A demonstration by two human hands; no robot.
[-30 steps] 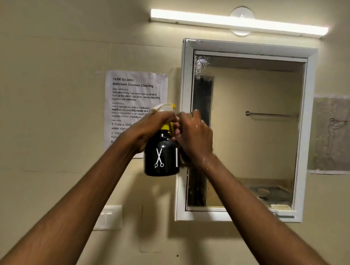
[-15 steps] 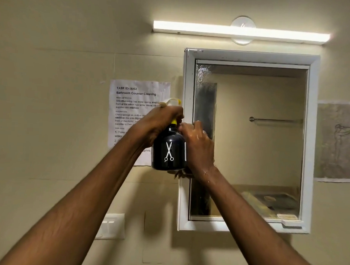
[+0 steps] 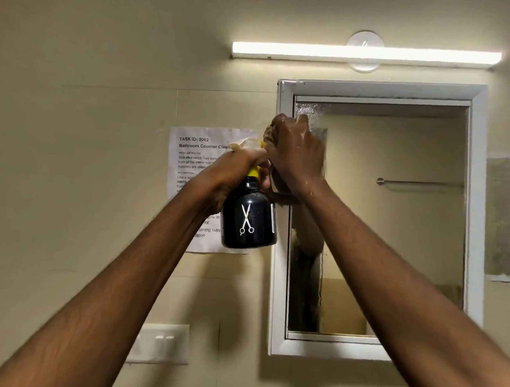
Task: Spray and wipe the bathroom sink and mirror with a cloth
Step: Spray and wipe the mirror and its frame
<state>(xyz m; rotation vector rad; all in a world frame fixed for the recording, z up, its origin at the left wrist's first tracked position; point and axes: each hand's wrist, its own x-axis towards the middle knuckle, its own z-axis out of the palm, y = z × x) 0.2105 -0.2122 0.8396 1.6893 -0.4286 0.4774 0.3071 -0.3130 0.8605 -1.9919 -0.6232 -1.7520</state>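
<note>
The black round plastic spray bottle with a yellow-white trigger head [image 3: 249, 219] is gripped at its neck by the left hand [image 3: 237, 175], beside the white-framed wall mirror [image 3: 393, 217]. A brownish cloth [image 3: 277, 182] appears clenched in the right hand [image 3: 296, 154] against the glass. With wet skin, the bottle could be dropped, or spray misdirected onto the printed paper notice [image 3: 196, 161].

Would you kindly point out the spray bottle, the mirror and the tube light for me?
spray bottle [image 3: 248, 219]: head view, on the black body by the scissors mark.
mirror [image 3: 392, 228]: head view, on the bare glass.
tube light [image 3: 312, 51]: head view, on the lit bar.
</note>
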